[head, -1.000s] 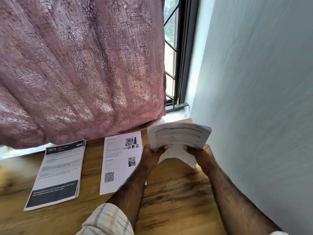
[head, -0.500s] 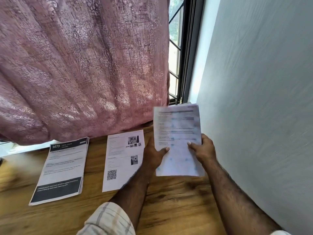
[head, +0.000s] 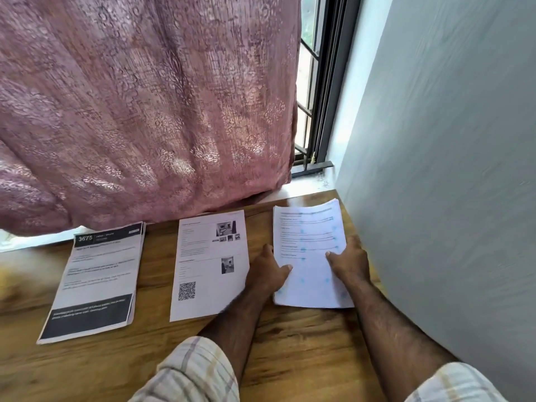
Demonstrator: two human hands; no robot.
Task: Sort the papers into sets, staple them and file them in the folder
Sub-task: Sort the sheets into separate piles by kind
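Note:
Three lots of paper lie side by side on the wooden table (head: 304, 358). A stack with black bands and the number 3675 (head: 95, 280) is at the left. One sheet with small photos and a QR code (head: 207, 265) lies in the middle. At the right, by the wall, a thick stack of text pages with faint blue marks (head: 311, 256) lies flat on the table between my hands. My left hand (head: 268, 271) holds its left edge with the thumb on top. My right hand (head: 349, 261) holds its right edge, thumb on the page.
A pink patterned curtain (head: 145, 111) hangs down to the table's far edge. A dark-framed window (head: 316, 97) stands at the back right. A pale wall (head: 449, 169) runs close along the table's right side. No stapler or folder is in view.
The thick stack was bent and lifted in both hands, then held upright; now it lies flat on the table at the right, still held at both edges.

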